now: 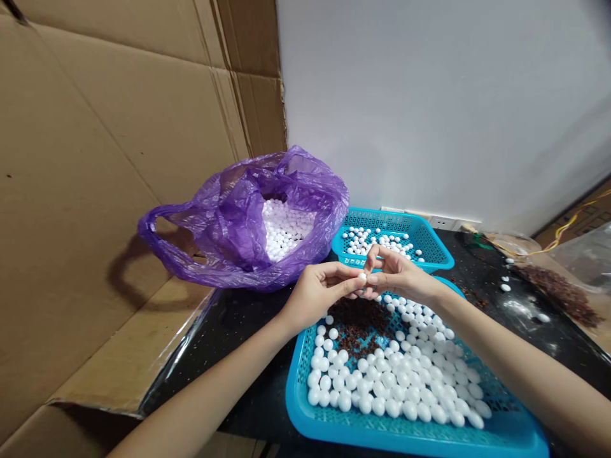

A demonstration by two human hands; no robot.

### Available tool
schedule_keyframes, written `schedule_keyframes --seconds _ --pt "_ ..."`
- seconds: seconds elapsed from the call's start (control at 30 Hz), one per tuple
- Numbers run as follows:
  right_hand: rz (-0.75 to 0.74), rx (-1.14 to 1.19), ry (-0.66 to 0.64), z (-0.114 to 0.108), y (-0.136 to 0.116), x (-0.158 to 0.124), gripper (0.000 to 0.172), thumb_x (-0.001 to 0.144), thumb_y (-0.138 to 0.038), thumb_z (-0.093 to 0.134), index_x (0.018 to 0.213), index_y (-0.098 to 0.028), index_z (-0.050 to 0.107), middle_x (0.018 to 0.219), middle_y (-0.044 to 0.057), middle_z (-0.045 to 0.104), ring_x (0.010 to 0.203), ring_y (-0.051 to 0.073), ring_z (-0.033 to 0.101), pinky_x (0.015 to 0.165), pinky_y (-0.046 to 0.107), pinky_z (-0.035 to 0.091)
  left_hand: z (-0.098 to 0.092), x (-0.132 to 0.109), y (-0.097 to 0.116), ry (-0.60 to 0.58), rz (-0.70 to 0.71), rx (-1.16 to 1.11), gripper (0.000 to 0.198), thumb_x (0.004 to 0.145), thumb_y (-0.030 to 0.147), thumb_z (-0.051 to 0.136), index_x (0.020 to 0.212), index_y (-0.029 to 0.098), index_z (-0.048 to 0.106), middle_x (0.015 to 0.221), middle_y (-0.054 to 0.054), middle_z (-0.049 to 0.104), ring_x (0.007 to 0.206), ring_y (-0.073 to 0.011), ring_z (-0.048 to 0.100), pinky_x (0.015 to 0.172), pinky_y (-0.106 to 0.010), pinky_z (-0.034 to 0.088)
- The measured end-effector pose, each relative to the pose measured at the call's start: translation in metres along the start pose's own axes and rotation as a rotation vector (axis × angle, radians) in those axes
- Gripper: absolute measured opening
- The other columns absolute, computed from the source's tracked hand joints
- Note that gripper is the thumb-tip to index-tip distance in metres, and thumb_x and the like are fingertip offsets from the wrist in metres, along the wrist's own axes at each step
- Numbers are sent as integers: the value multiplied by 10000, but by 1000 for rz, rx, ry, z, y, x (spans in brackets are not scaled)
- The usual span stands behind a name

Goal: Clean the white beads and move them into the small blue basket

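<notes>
A glossy black tabletop (210, 331) speckled with small crumbs runs beneath everything, closed in on the left by tall brown cardboard (105, 127) with visible creases and a folded lower flap, and at the back by a plain pale grey wall (429, 114). Low along that wall, a white socket strip (442, 222) shows behind the farther blue basket (445, 259), which holds scattered white balls. A purple plastic bag (214, 257) sits open near the corner where cardboard and wall meet, with more white balls in its mouth and a loop handle casting a shadow on the cardboard. Nearest the person, a larger blue basket (363, 437) carries a spread of white balls thick toward its right and front, with a heap of dark brown bits (360, 321) toward its far left. Over this basket's far end the two hands meet: the left hand (317, 292) has thumb and fingers closed on a small white ball (362, 278), while the right hand (398, 277) has its fingers bent and their tips close together right at the ball, though I cannot tell whether they grip it too. On the right side of the surface lie a few loose white balls (505, 288), a reddish-brown pile (563, 296), clear plastic (585, 257) and a yellow wire (566, 232) running toward the socket strip
</notes>
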State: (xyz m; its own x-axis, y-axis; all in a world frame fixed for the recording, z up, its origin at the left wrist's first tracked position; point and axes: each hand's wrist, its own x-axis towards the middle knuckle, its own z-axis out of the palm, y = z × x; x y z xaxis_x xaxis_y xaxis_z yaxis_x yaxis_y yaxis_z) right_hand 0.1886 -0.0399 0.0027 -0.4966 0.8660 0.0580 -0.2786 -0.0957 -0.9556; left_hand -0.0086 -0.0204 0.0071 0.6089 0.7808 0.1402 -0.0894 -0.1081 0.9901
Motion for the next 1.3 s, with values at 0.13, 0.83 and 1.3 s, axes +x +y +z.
schedule_keyframes --seconds 0.13,0.83,1.3 --pt "-3 43 -6 3 -3 2 165 826 -215 635 872 -191 478 824 1 624 756 124 660 669 253 543 0 2 3 38 0 15 216 764 276 668 935 144 675 886 -43 712 768 -134 661 608 -201 555" --pt "-183 -75 506 -11 -5 6 223 710 -289 730 861 -214 585 825 -8 601 712 115 612 718 291 528 1 1 -2 93 29 116 338 742 290 673 1054 187 591 886 -25 563 770 -141 573 455 -188 539" --pt "-257 -970 319 -8 -1 0 113 831 -305 578 835 -199 539 723 4 573 635 117 537 563 245 421 2 -5 4 64 204 564 93 838 182 526 836 174 618 891 -18 597 779 -127 588 601 -218 512"
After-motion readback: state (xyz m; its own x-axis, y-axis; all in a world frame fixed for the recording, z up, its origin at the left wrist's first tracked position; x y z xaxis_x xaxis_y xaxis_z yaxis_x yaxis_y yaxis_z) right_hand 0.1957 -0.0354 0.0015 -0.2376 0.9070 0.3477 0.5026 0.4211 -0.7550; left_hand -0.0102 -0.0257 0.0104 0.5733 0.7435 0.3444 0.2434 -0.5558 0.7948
